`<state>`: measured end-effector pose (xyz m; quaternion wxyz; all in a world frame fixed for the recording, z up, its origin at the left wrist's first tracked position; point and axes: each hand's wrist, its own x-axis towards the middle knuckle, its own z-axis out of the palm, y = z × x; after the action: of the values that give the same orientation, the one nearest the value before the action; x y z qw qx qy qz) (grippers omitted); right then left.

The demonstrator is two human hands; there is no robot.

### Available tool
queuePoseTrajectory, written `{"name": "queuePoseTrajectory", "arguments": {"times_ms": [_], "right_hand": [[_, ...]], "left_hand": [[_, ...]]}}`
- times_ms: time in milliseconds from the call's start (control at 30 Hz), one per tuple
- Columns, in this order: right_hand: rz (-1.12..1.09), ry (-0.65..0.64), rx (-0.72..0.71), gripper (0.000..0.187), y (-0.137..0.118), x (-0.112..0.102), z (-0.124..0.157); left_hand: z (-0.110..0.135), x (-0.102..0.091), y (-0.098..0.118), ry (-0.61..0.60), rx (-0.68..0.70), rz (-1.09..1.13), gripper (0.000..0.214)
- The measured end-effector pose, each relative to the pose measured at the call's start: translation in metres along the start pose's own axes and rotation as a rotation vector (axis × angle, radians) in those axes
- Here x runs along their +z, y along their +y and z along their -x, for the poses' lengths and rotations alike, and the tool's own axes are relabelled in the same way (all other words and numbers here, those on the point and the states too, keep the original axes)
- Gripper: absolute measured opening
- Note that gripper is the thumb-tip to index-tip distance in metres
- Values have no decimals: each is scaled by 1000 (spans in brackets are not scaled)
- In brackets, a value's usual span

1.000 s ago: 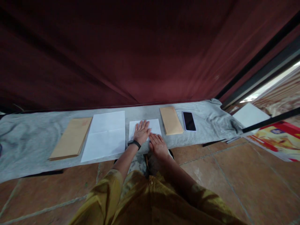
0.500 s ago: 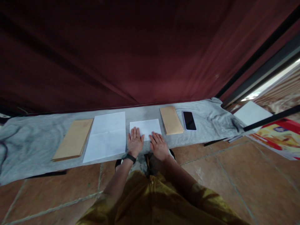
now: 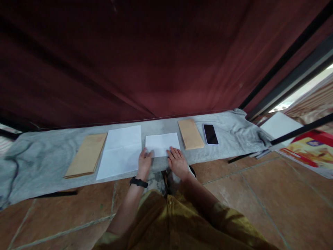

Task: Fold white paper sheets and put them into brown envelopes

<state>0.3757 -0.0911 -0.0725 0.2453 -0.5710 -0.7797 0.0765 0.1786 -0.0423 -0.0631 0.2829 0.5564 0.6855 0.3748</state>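
Observation:
A small white sheet of paper (image 3: 162,140), seemingly folded, lies in front of me on the grey cloth. My left hand (image 3: 145,164), with a dark band at the wrist, is at the sheet's near left corner, fingers curled and thumb closed on its edge. Flat on the near right part of the same sheet rests my right hand (image 3: 178,163), its fingers stretched out. Left of these, a larger white sheet (image 3: 121,149) with a crease across it lies close to my left hand. A brown envelope (image 3: 191,133) is just right of the small sheet.
Grey cloth (image 3: 231,139) covers the narrow bench. Several brown envelopes appear stacked (image 3: 85,154) at the left, and a phone (image 3: 210,134) lies at the right. A dark red curtain (image 3: 166,69) hangs behind. Beyond the bench's right end is a colourful box (image 3: 312,149).
My left hand has gone from lying flat on the small sheet to curling at its left edge. My right hand stays flat on the paper. The view has shifted slightly.

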Motion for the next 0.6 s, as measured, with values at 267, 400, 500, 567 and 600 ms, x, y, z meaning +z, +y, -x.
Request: {"name": "queuePoseTrajectory", "arguments": {"times_ms": [267,400,500,567,600], "right_hand": [[10,14,12,46,2,3,0],[-70,19,46,51,-4,1,-4],[-187,30,83,57,-16,1,-12],[-322,51,153,53,-24,0,-22],[-416,65,206,49,-28,-1,-28]], "left_hand": [[4,-17,30,97,-411,557,42],[9,-22,49,39,-338,610,35],[17,-27,73,15,-254,645,36],[22,-30,91,-38,-206,639,36],[24,-31,99,-61,-170,637,36]]}}
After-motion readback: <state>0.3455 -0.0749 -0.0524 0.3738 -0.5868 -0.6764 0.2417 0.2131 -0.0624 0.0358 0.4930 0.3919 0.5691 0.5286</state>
